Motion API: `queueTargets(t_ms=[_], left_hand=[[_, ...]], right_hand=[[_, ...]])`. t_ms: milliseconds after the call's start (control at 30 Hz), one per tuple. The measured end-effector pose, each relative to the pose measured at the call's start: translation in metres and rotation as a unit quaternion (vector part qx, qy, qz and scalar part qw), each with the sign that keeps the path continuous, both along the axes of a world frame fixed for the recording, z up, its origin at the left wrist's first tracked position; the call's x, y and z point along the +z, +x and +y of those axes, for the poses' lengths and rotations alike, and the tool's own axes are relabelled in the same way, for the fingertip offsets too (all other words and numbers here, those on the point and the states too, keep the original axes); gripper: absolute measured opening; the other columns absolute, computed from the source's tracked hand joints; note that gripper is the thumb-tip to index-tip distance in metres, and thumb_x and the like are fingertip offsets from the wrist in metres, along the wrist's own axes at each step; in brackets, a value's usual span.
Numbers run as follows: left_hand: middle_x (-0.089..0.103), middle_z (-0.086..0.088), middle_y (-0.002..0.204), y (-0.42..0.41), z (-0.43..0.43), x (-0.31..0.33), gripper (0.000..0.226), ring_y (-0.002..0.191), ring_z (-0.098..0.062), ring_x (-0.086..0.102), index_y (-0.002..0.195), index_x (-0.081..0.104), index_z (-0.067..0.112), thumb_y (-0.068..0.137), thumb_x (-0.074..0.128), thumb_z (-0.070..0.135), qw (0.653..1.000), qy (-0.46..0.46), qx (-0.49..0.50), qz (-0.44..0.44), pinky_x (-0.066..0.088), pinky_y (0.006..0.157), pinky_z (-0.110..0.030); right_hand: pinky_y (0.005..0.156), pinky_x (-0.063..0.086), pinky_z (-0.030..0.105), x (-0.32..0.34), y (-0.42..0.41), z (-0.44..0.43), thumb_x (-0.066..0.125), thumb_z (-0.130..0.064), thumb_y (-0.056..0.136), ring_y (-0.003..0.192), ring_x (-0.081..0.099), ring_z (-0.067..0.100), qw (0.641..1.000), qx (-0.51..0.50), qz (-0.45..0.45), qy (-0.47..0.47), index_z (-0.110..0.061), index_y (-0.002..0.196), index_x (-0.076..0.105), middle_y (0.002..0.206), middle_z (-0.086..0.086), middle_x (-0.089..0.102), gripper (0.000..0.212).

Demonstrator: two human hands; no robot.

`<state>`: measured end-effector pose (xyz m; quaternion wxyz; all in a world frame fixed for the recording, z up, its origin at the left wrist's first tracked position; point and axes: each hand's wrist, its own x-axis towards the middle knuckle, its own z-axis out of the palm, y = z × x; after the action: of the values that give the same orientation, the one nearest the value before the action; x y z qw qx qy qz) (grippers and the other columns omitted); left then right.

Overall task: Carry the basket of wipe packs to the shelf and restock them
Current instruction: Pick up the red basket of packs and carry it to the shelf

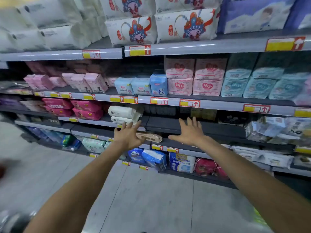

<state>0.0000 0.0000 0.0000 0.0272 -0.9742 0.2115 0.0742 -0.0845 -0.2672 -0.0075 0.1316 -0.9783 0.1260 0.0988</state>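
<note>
**Head view, shelf restocking.** Both arms are reaching forward toward a store shelf [168, 125], and neither of the hands is holding anything. The left hand [128, 137] is spreading its fingers straight, with the back of the hand facing the camera. The right hand [188, 133] is doing likewise, its fingers fanned and its thumb pointing inward. The hands are hovering apart, with a tan wipe pack [151, 138] lying between them at the front of a lower shelf level.

The left hand is overlapping the pack's left end. Blur is making it unclear whether the hand is touching the pack. The right thumb is pointing toward the pack's right end, close by but apart from it.

Two white wipe packs [123, 115] are sitting stacked one level up, just above the left fingertips, and magenta packs [87, 109] are lying to their left. Pink packs [180, 85] and pale blue packs [159, 84] are filling the level above. Yellow-and-red price tags [159, 100] are running along the shelf edges. Blue packs [154, 158] are standing on the bottom level below the hands, and grey floor [151, 199] is showing between the forearms.
</note>
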Motion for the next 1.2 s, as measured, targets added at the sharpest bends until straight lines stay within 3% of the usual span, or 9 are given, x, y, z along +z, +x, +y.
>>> queueTargets(t_ms=[267, 433, 600, 767, 933, 1200], left_hand=[[0.033, -0.003, 0.167, 0.0, 0.068, 0.02, 0.092, 0.155, -0.032, 0.024, 0.166, 0.01, 0.038, 0.089, 0.042, 0.079, 0.994, 0.0, 0.105, -0.029, 0.036, 0.112, -0.066], [0.04, -0.006, 0.164, 0.006, 0.14, 0.018, 0.093, 0.152, -0.034, 0.033, 0.165, 0.018, 0.037, 0.085, 0.037, 0.081, 0.977, -0.058, 0.201, -0.039, 0.04, 0.114, -0.06], [0.038, -0.004, 0.166, 0.039, 0.245, 0.002, 0.091, 0.151, -0.032, 0.036, 0.164, 0.018, 0.04, 0.086, 0.039, 0.083, 0.961, -0.077, 0.264, -0.038, 0.043, 0.11, -0.061], [0.042, -0.004, 0.162, 0.069, 0.359, 0.001, 0.098, 0.15, -0.032, 0.034, 0.164, 0.018, 0.04, 0.076, 0.029, 0.083, 0.95, -0.07, 0.304, -0.026, 0.039, 0.11, -0.06], [0.038, -0.003, 0.163, 0.096, 0.47, 0.008, 0.089, 0.152, -0.031, 0.028, 0.165, 0.016, 0.038, 0.089, 0.043, 0.075, 0.938, -0.052, 0.34, -0.029, 0.036, 0.113, -0.061], [0.035, -0.005, 0.166, 0.125, 0.598, 0.029, 0.089, 0.152, -0.032, 0.031, 0.165, 0.016, 0.036, 0.091, 0.046, 0.075, 0.912, -0.037, 0.404, -0.051, 0.037, 0.111, -0.063]], right_hand=[[0.126, 0.006, 0.056, 0.007, 0.054, 0.055, 0.048, -0.085, 0.083, 0.156, 0.0, 0.044, 0.992, 0.128, -0.017, 0.009, -0.021, 0.164, 0.013, 0.169, 0.018, 0.012, 0.109], [0.125, 0.009, 0.057, 0.003, 0.09, 0.12, 0.05, -0.085, 0.081, 0.155, 0.003, 0.045, 0.98, 0.198, 0.001, 0.005, -0.019, 0.162, 0.016, 0.167, 0.02, 0.015, 0.11], [0.122, 0.015, 0.058, -0.007, 0.146, 0.221, 0.051, -0.086, 0.08, 0.151, 0.014, 0.044, 0.969, 0.248, 0.013, -0.014, -0.018, 0.159, 0.022, 0.161, 0.021, 0.026, 0.108], [0.122, 0.018, 0.057, 0.001, 0.21, 0.352, 0.05, -0.083, 0.082, 0.151, 0.016, 0.045, 0.956, 0.287, 0.042, -0.034, -0.018, 0.159, 0.021, 0.161, 0.021, 0.025, 0.106], [0.123, 0.016, 0.055, 0.021, 0.261, 0.472, 0.05, -0.083, 0.083, 0.152, 0.012, 0.044, 0.946, 0.32, 0.026, -0.034, -0.017, 0.16, 0.021, 0.162, 0.022, 0.025, 0.105], [0.124, 0.015, 0.055, 0.046, 0.33, 0.61, 0.051, -0.083, 0.082, 0.153, 0.012, 0.043, 0.929, 0.368, 0.003, -0.035, -0.017, 0.16, 0.022, 0.163, 0.022, 0.023, 0.106]])
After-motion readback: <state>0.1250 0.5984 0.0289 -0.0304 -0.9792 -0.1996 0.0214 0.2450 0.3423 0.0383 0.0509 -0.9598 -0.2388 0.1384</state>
